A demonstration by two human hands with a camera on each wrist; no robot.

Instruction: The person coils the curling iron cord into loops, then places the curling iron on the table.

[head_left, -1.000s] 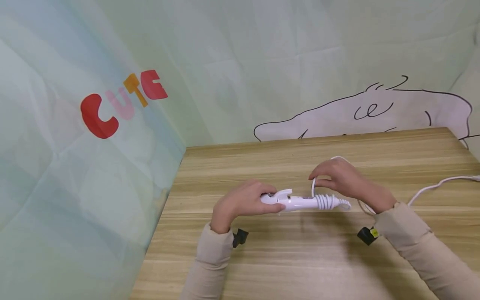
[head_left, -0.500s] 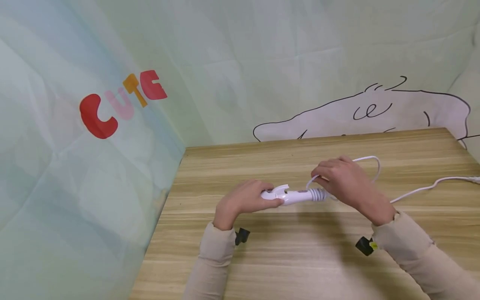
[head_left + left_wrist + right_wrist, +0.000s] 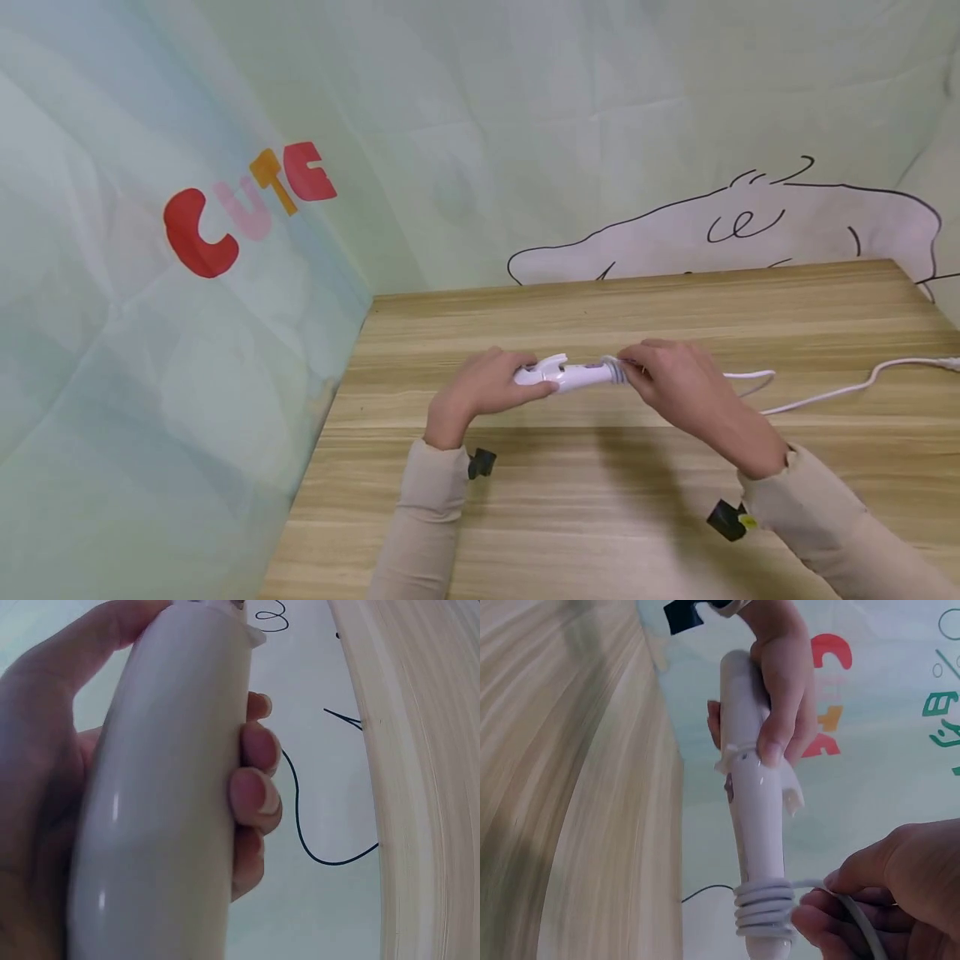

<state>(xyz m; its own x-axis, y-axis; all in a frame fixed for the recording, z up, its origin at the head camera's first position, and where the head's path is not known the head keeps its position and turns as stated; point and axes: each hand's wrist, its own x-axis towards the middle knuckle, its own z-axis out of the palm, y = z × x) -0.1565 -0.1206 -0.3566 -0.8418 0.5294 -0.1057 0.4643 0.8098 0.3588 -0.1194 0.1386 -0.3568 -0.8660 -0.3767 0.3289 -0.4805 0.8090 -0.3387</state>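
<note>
A white curling iron, with a clip lever standing out from it, is held raised over the table. My left hand grips it round its thick end; in the left wrist view, fingers curl around the smooth white body. Several turns of cord wrap the handle near its other end, as the right wrist view shows. Beside these turns my right hand pinches the cord between thumb and fingers. In the head view that hand hides the handle's tail end.
The wooden table lies below both hands. The loose cord runs rightward across it to the edge of view. A printed cloth hangs behind and to the left. Each sleeve carries a black wrist camera.
The curling iron has shifted slightly up and left in the head view with my left hand. My right hand, still holding the cord, has come down nearer the handle. The cord's loop has moved lower.
</note>
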